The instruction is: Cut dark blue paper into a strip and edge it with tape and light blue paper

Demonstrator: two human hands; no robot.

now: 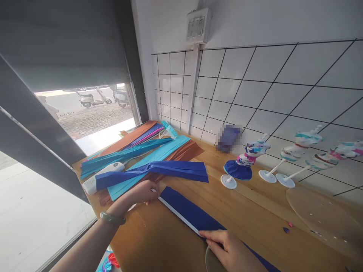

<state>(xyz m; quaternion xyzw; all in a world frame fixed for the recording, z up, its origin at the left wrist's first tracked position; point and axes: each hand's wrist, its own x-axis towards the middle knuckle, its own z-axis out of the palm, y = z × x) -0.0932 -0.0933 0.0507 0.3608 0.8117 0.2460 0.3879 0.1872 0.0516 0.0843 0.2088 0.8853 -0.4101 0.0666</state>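
Observation:
A strip of dark blue crepe paper [190, 207] lies slantwise on the wooden table. Along its near edge runs a narrow white strip of tape [178, 217]. My left hand [146, 192], with a bangle [112, 218] at the wrist, pinches the far end of the tape, its fingers curled. Lower right, my right hand [229, 247] has its fingers together, the tips pressed on the tape and paper edge. Under its palm shows part of a round rim, apparently a tape roll [207, 260], mostly hidden by the hand.
Folded crepe strips, including a blue one [176, 170] and a turquoise one [121, 186], lie beyond my left hand near a white device [92, 185]. Small dress-form figures [255, 149] stand by the tiled wall. A round translucent disc [320, 215] lies at right.

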